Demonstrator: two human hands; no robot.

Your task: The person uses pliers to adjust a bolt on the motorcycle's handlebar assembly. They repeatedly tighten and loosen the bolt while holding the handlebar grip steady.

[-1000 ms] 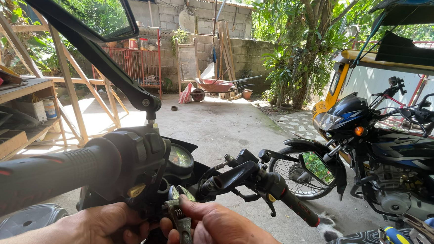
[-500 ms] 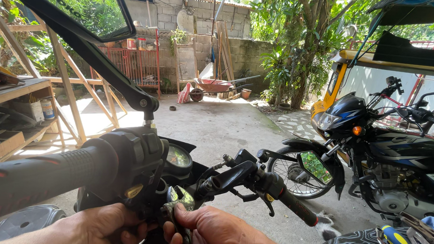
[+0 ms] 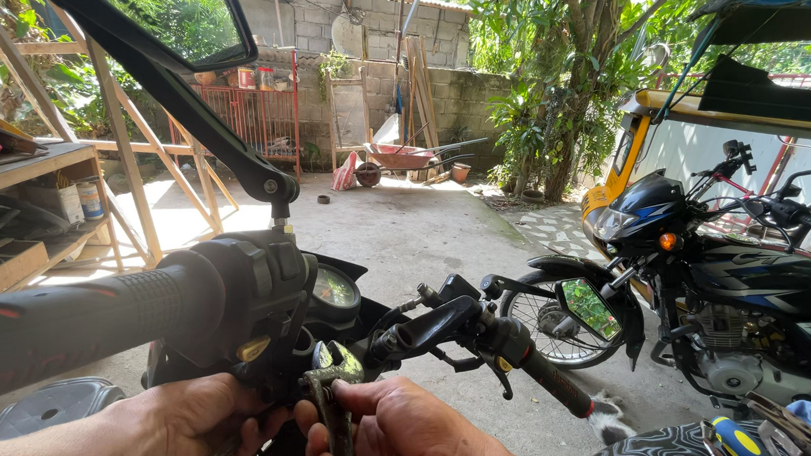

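I look down over a motorcycle handlebar [image 3: 87,319] with a black grip and switch housing [image 3: 260,282]. My right hand [image 3: 398,437] grips a worn metal wrench [image 3: 333,389], its jaw set just under the switch housing. My left hand [image 3: 194,424] reaches below the housing, its fingers curled around something hidden beneath it. The other grip and brake lever [image 3: 485,335] stick out to the right. A black mirror stem [image 3: 196,119] rises from the bar to a mirror at the top of the view.
A second motorcycle [image 3: 704,277] with a sidecar roof [image 3: 767,70] stands on the right. A wooden shelf [image 3: 25,211] with cans is at left. A wheelbarrow [image 3: 406,158] sits far back by a block wall. Concrete yard lies ahead. Tools [image 3: 740,437] lie at bottom right.
Both hands stay under the switch housing; the wrench has shifted only slightly. The view has barely moved.
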